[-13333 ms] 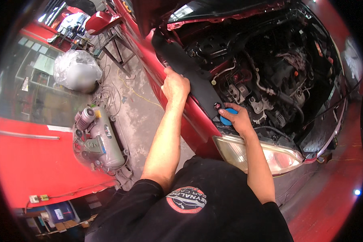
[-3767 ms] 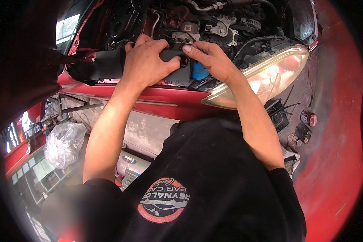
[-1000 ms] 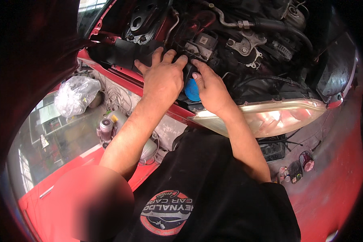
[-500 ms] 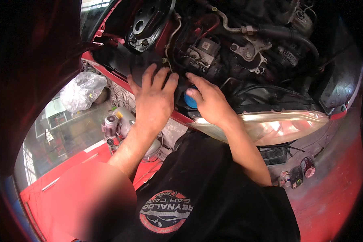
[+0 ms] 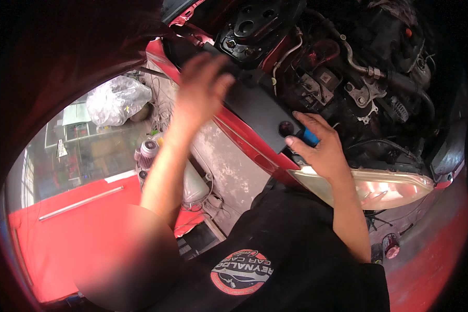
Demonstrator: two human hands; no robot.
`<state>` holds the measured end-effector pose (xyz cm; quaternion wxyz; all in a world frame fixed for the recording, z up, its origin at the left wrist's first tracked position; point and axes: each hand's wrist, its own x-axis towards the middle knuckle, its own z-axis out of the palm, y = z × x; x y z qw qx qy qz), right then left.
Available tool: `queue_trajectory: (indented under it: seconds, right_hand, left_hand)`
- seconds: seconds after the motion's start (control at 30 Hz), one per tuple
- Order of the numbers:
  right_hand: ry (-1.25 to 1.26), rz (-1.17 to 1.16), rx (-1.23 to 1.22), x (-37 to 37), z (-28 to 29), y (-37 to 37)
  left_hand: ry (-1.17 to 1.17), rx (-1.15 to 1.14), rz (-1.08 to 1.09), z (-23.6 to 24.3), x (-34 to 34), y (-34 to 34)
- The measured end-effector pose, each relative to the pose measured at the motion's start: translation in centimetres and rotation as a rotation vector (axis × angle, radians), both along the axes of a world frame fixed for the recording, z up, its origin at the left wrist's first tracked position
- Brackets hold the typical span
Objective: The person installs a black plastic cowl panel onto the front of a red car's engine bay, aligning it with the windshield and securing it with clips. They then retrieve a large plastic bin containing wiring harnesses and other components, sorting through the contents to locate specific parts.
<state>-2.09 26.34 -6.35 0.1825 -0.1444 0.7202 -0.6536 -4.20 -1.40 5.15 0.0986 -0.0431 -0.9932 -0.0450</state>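
A long black plastic panel (image 5: 260,106) lies along the inner edge of the red fender (image 5: 234,127), with a dark round opening (image 5: 286,128) near its close end. My right hand (image 5: 321,148) is beside that opening, with thumb and fingers closed around a blue cap (image 5: 310,137), which they partly cover. Over the panel's far end is my left hand (image 5: 200,91), blurred by motion. Its fingers look spread, with nothing visible in them. Whether they touch the panel I cannot tell.
The engine bay (image 5: 369,93) with pipes and metal parts fills the upper right. A cloudy headlight (image 5: 372,190) sits at its near edge. On the left are a glass case (image 5: 83,156), a plastic bag (image 5: 118,100) and a motor with a tank (image 5: 195,184). The raised hood darkens the upper left.
My left hand has lifted off the panel and moved toward its far end. The right hand has closed around the blue cap. The whole view has shifted, showing more of the panel.
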Motion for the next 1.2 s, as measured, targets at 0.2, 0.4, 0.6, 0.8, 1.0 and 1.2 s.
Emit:
queue_trajectory:
  seconds: [0.2,0.4,0.6,0.8,1.0,1.2]
  right_hand:
    - [-0.082,-0.010,-0.073,0.2,0.2,-0.2]
    - [-0.129,-0.093,-0.116,0.2,-0.1,0.1]
    - [-0.086,-0.013,-0.125,0.3,-0.5,0.8]
    - [-0.039,0.041,0.000,0.6,0.2,0.2]
    - [-0.102,0.106,-0.012,0.2,-0.1,0.5]
    - [-0.265,0.128,-0.151,-0.8,-0.6,0.6]
  left_hand:
    - [-0.207,0.021,-0.083,-2.5,-7.5,-12.4]
    - [-0.312,-0.167,-0.203,-5.5,-7.0,-13.8]
    - [-0.278,-0.192,-0.322,-5.9,-5.8,-14.5]
    - [-0.454,-0.204,-0.268,-4.7,-6.6,-16.1]
    - [-0.357,-0.355,-0.102,-3.5,-7.0,-8.0]
    - [-0.302,0.127,-0.648,-3.7,-5.8,-1.9]
